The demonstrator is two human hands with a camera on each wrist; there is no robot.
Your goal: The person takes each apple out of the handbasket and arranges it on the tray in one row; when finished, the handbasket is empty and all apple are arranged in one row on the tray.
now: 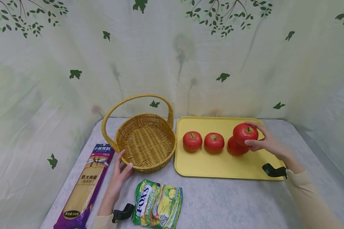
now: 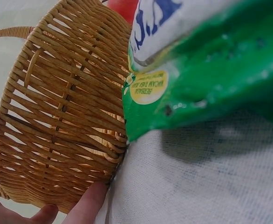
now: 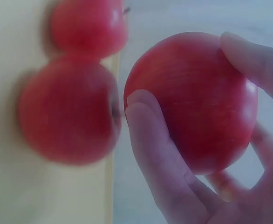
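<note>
My right hand (image 1: 265, 143) grips a red apple (image 1: 244, 133) between thumb and fingers, above the right part of the yellow tray (image 1: 200, 168). In the right wrist view the held apple (image 3: 197, 102) is clear of the others. Partly hidden below it sits another apple (image 1: 235, 148); two more apples, a middle one (image 1: 214, 142) and a left one (image 1: 192, 141), stand in a row on the tray. My left hand (image 1: 118, 176) touches the outside of the wicker basket (image 1: 152, 167) at its near left, fingers spread against the woven wall (image 2: 66, 107). Nothing lies in the basket.
A purple-ended pasta pack (image 1: 86, 187) lies left of my left forearm. Right of that forearm, in front of the basket, is a green candy bag (image 1: 157, 205). The basket's tall handle (image 1: 137, 97) arches up and leans left. A leaf-print curtain (image 1: 166, 57) hangs behind the table.
</note>
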